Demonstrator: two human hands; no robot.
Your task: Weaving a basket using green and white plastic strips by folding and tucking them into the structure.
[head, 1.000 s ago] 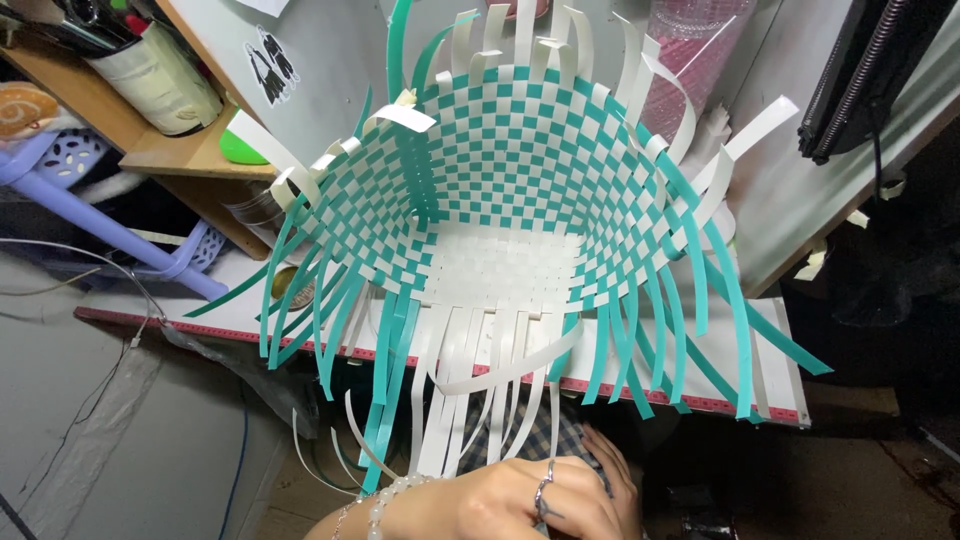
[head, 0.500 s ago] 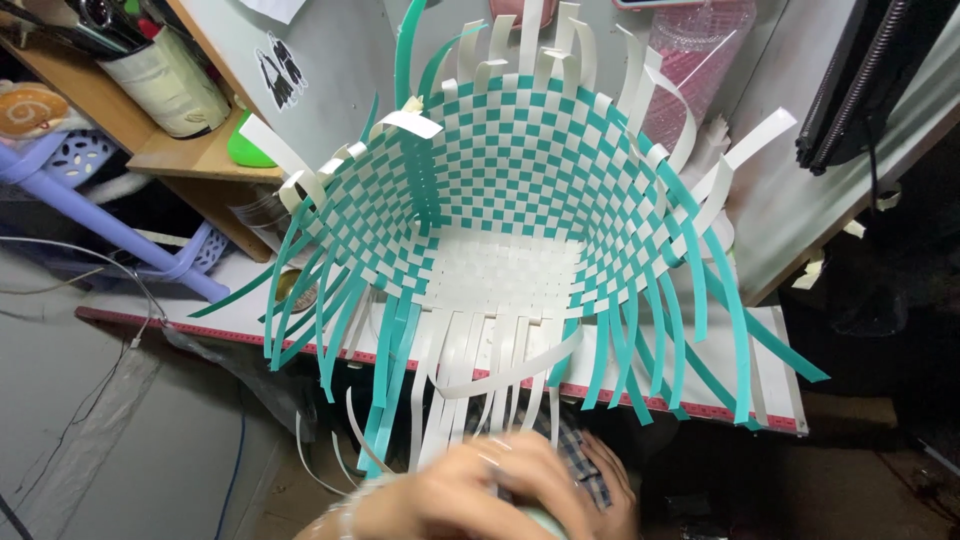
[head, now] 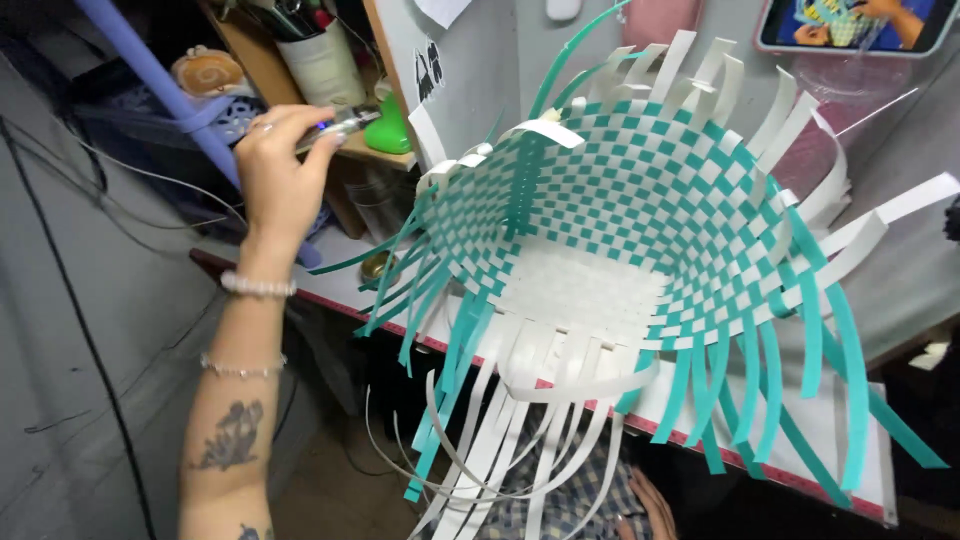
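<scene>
A half-woven basket (head: 640,210) of teal and white strips lies on its side on the table, its open mouth facing me and loose strip ends fanning out. My left hand (head: 278,165) is raised at the upper left, away from the basket. Its fingers pinch a small silver object (head: 345,122) next to a wooden shelf (head: 385,155). My right hand (head: 648,506) is low at the bottom edge, on checked cloth under the hanging white strips. Only a few of its fingers show.
The basket rests on a white mat with a red edge (head: 770,465). On the shelf stand a white pot of pens (head: 320,65) and a green object (head: 392,128). A purple plastic stool (head: 160,90) and cables (head: 90,330) are at the left. A tablet (head: 850,25) hangs at the top right.
Both hands were together at the bottom edge. My left hand has since risen to the shelf at the upper left with the silver object; the right stays low.
</scene>
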